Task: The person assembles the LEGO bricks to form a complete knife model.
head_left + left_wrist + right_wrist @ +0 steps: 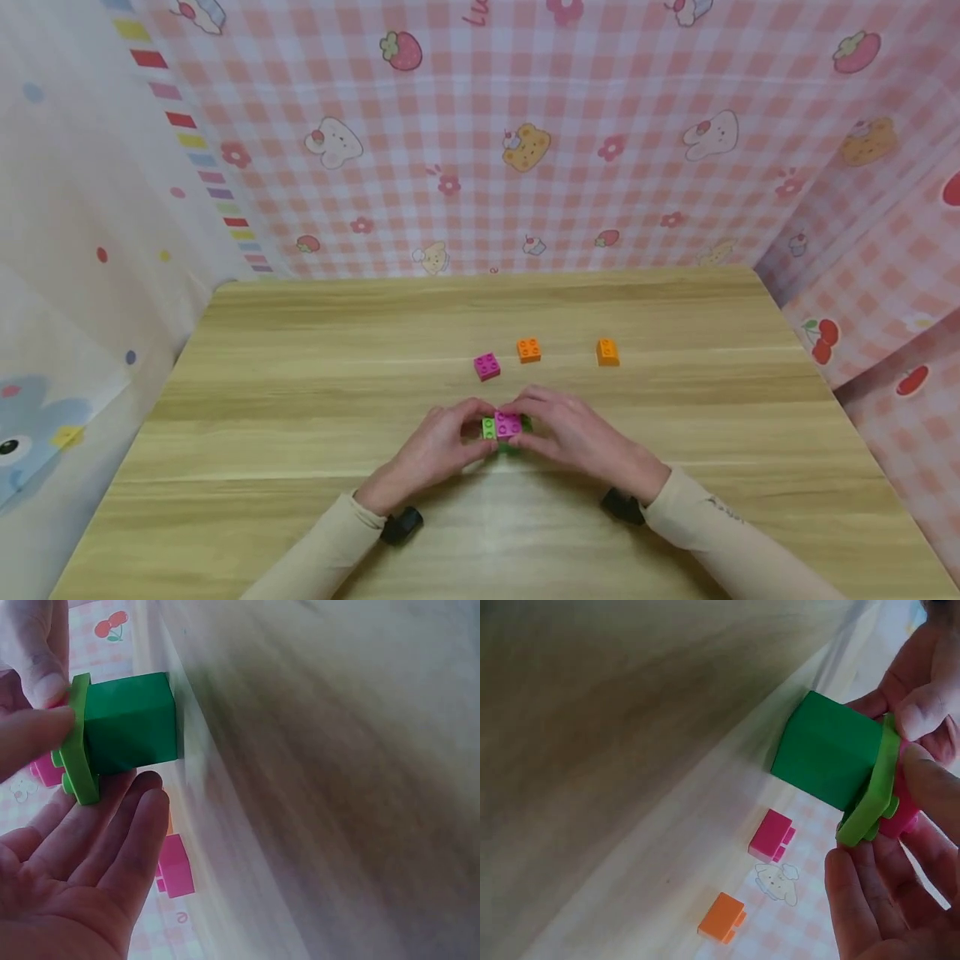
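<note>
The person's two hands are together at one block stack low over the wooden table: the left hand pinches its left side and the right hand its right side. In it, a pink brick sits on a light green plate, above a dark green block. Beyond the stack lie a magenta brick, slightly left, an orange square brick, slightly right, and an orange sloped brick, farther right. Behind them hangs a checked cloth.

On the cloth, well above the stack, red letters seem to read "Lu", cut off. Marks on the right sleeve are illegible.

Fingers cover parts of the pink brick and plate; whether the dark green block touches the table cannot be told.
</note>
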The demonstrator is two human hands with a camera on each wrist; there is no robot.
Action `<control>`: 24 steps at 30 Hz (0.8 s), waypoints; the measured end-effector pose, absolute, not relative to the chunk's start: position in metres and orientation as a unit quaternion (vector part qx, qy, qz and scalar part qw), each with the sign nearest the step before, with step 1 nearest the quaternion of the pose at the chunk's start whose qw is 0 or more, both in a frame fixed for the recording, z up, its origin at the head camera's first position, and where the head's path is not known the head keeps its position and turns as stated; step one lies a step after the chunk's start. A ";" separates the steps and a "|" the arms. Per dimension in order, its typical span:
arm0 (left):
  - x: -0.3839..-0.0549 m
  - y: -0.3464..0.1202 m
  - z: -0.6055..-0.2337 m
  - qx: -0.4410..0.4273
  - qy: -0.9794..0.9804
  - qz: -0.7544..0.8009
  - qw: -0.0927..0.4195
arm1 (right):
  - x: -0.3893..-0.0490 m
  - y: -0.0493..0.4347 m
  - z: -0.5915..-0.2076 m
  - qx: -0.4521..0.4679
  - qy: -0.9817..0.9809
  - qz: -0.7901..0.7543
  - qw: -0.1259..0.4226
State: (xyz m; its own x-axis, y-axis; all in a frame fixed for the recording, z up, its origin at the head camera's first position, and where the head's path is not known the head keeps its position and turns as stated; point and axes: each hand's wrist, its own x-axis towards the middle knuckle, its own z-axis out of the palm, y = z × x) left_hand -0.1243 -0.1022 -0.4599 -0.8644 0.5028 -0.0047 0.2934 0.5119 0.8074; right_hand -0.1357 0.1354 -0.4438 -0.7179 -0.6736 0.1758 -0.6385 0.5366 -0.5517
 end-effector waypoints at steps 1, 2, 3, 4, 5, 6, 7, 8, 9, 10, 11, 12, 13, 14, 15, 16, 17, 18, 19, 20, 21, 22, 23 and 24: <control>-0.124 -0.103 -0.459 0.234 0.863 0.432 0.116 | -0.136 0.136 -0.444 -0.365 0.878 -0.307 0.037; -0.124 -0.103 -0.459 0.237 0.865 0.428 0.112 | -0.136 0.136 -0.443 -0.352 0.880 -0.315 0.048; -0.124 -0.103 -0.458 0.240 0.866 0.426 0.109 | -0.136 0.136 -0.442 -0.339 0.880 -0.327 0.065; -0.124 -0.103 -0.458 0.242 0.867 0.422 0.105 | -0.136 0.137 -0.441 -0.325 0.879 -0.339 0.084; -0.124 -0.103 -0.457 0.244 0.868 0.421 0.103 | -0.137 0.138 -0.440 -0.308 0.878 -0.352 0.104; -0.123 -0.103 -0.457 0.246 0.868 0.419 0.101 | -0.138 0.140 -0.439 -0.293 0.876 -0.364 0.121; -0.123 -0.103 -0.456 0.248 0.867 0.420 0.098 | -0.139 0.141 -0.438 -0.280 0.874 -0.374 0.135; -0.122 -0.103 -0.456 0.248 0.868 0.419 0.097 | -0.141 0.143 -0.437 -0.270 0.872 -0.383 0.142; -0.122 -0.104 -0.456 0.247 0.869 0.418 0.096 | -0.143 0.145 -0.435 -0.266 0.869 -0.391 0.143; -0.121 -0.104 -0.455 0.246 0.869 0.418 0.095 | -0.146 0.146 -0.434 -0.265 0.868 -0.397 0.137; -0.120 -0.104 -0.455 0.246 0.870 0.418 0.094 | -0.149 0.148 -0.434 -0.267 0.867 -0.401 0.127; -0.120 -0.104 -0.455 0.244 0.870 0.417 0.094 | -0.154 0.148 -0.433 -0.272 0.865 -0.406 0.116; -0.119 -0.104 -0.455 0.243 0.871 0.417 0.094 | -0.158 0.148 -0.433 -0.276 0.864 -0.408 0.106; -0.119 -0.104 -0.455 0.241 0.872 0.415 0.094 | -0.162 0.148 -0.433 -0.281 0.863 -0.409 0.097; -0.118 -0.105 -0.456 0.239 0.872 0.416 0.094 | -0.166 0.147 -0.433 -0.286 0.862 -0.409 0.090; -0.118 -0.105 -0.456 0.239 0.872 0.417 0.093 | -0.171 0.145 -0.433 -0.290 0.862 -0.407 0.086; -0.118 -0.105 -0.456 0.238 0.872 0.417 0.093 | -0.175 0.143 -0.434 -0.293 0.862 -0.404 0.085; -0.118 -0.106 -0.456 0.239 0.872 0.417 0.092 | -0.180 0.141 -0.434 -0.295 0.863 -0.401 0.087; -0.117 -0.106 -0.456 0.242 0.871 0.418 0.088 | -0.184 0.139 -0.434 -0.298 0.863 -0.399 0.089; -0.117 -0.106 -0.457 0.245 0.870 0.419 0.085 | -0.188 0.136 -0.434 -0.301 0.864 -0.394 0.091; -0.117 -0.106 -0.457 0.249 0.868 0.421 0.082 | -0.192 0.134 -0.434 -0.304 0.864 -0.389 0.095; -0.116 -0.107 -0.457 0.253 0.866 0.423 0.079 | -0.195 0.131 -0.434 -0.306 0.865 -0.385 0.101; -0.116 -0.107 -0.457 0.258 0.864 0.426 0.076 | -0.199 0.129 -0.434 -0.307 0.865 -0.382 0.107; -0.116 -0.107 -0.457 0.261 0.862 0.429 0.074 | -0.203 0.127 -0.434 -0.309 0.866 -0.377 0.112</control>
State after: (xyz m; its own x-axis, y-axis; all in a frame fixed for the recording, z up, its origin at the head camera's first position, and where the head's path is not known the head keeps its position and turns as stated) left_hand -0.1159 -0.1072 -0.4575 -0.8526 0.5136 0.0963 0.3867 0.4961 0.7774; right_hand -0.2028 0.1266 -0.4341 -0.7841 -0.6194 0.0382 -0.4497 0.5247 -0.7228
